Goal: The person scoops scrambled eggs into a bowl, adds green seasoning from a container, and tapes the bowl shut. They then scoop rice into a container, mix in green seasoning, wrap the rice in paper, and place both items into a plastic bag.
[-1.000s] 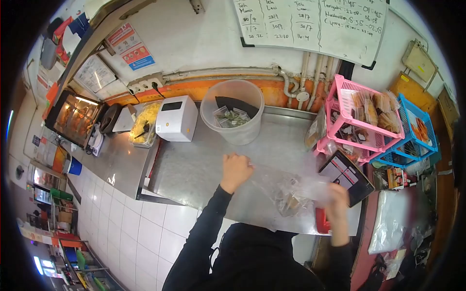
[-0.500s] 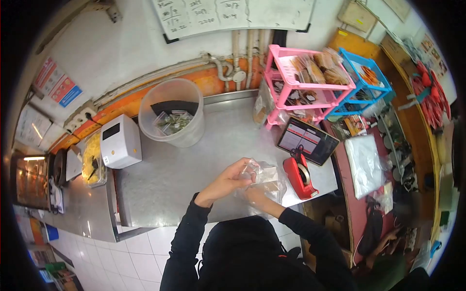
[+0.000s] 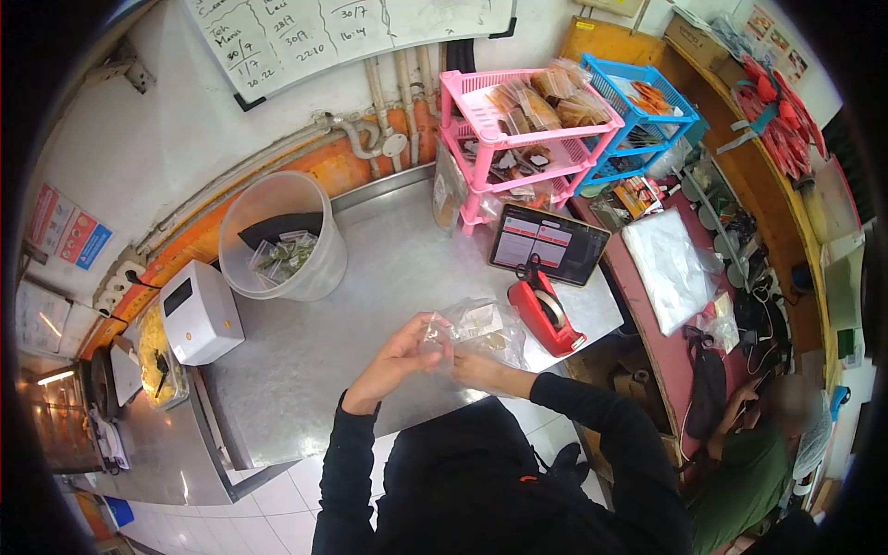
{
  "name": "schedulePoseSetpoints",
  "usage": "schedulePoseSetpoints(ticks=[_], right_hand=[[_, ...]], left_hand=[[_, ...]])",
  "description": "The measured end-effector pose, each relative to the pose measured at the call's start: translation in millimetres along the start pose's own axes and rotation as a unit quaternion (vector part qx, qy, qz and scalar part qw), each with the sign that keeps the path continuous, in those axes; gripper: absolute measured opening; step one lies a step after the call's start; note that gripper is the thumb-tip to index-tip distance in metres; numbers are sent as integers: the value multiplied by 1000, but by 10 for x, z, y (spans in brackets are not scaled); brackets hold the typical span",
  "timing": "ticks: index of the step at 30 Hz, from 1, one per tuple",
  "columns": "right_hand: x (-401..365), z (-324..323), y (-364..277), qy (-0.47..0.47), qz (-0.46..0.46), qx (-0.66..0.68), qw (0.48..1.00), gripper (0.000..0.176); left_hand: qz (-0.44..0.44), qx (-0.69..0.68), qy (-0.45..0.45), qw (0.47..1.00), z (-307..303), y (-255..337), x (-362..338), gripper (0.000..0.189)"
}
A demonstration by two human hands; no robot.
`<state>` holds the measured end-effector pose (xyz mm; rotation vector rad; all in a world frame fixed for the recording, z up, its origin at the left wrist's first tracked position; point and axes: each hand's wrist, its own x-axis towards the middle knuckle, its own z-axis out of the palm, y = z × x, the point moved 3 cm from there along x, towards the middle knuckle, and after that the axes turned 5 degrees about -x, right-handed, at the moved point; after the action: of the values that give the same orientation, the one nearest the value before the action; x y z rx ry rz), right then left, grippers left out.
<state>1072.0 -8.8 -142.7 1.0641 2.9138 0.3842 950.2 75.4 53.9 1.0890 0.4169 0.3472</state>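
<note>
Head view: left hand [image 3: 396, 359] and right hand [image 3: 479, 372], fingers curled, grip a clear plastic bag [image 3: 487, 324] left of a red tape dispenser [image 3: 540, 320].

From my left hand [image 3: 393, 359], open steel counter [image 3: 375, 264] runs back to the clear tub [image 3: 317, 266] and leftward to the white printer [image 3: 201, 319]. Rightward, the red tape dispenser [image 3: 538, 324] blocks me, the tablet [image 3: 532, 245] and pink rack [image 3: 532, 139] standing behind; whether my plastic bag [image 3: 490, 324] touches the dispenser, I can't quite tell.
</note>
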Motion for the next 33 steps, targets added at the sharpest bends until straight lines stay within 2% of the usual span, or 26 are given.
schedulePoseSetpoints(ticks=[1, 3, 4, 6, 7, 9, 10, 12, 13, 15, 17, 19, 21, 23, 24, 26, 27, 28, 29, 30, 31, 32, 33], right_hand=[[27, -119, 46, -1, 3, -1, 1000, 7], [85, -441, 103, -88, -9, 43, 995, 6], [61, -322, 56, -88, -7, 42, 995, 6], [-62, 123, -90, -163, 1, 31, 986, 11], [-108, 116, -75, -163, 1, 30, 986, 11], [-248, 113, 39, -156, 193, 228, 942, 14], [-294, 131, 53, -156, 194, 227, 942, 14], [-402, 223, 150, -171, 308, 336, 874, 21], [-413, 139, 233, -170, 309, 335, 874, 21], [-432, -180, 421, -322, 269, 389, 820, 29], [-520, -533, 612, -257, 207, 315, 890, 36], [-409, -1354, 939, -425, 265, 166, 849, 43], [-490, -1838, 1127, -342, 306, 5, 888, 46], [-424, -2472, 1307, -428, 290, 8, 856, 42], [-472, -2483, 1315, -427, 292, 8, 856, 42], [-534, -2544, 1323, -351, 212, -132, 902, 26], [-521, -2514, 1317, -350, 216, -133, 902, 26], [-437, -2500, 1267, -242, 182, -142, 942, 20], [-362, -2514, 1208, -132, 146, -149, 969, 15], [-301, -2543, 1164, -62, 123, -137, 981, 14], [-257, -2560, 1138, -62, 122, -138, 981, 14], [-218, -2650, 1112, 42, 140, -110, 983, 12], [-214, -2729, 1105, 146, 155, -81, 974, 10]], left_hand=[[7, 8, 9, 1000, -15, 15, 3, 39], [12, 5, 10, 1000, -37, 17, 11, 38], [17, 1, 14, 1000, -42, 17, 11, 38], [11, 2, 8, 1000, -5, 35, -15, 37], [4, 3, 5, 1000, 10, 37, -25, 37], [3, 4, -6, 1000, 33, 29, -26, 37], [1, 6, -16, 1000, 44, 23, -28, 36], [5, 15, -12, 1000, 36, 20, -37, 34], [9, 24, -6, 1000, 26, 25, -39, 32], [9, 29, -7, 1000, -38, 60, -66, 35], [8, 35, -8, 999, -69, 82, -97, 38], [30, 1, 78, 996, -105, 106, -145, 52], [53, 16, 108, 993, -53, 291, -182, 58], [78, 32, 136, 987, -45, 390, -147, 64], [96, 66, 135, 984, -38, 422, -118, 66], [115, 104, 132, 979, -31, 456, -20, 68], [169, 192, 101, 962, 11, 458, 72, 68], [219, 276, 68, 933, 88, 465, 149, 68], [219, 277, 66, 933, 211, 490, 238, 68], [167, 273, 55, 946, 377, 485, 350, 58], [116, 268, 46, 955, 505, 472, 454, 49], [119, 268, 48, 955, 522, 376, 597, 49], [179, 371, 34, 911, 503, 225, 770, 35]])
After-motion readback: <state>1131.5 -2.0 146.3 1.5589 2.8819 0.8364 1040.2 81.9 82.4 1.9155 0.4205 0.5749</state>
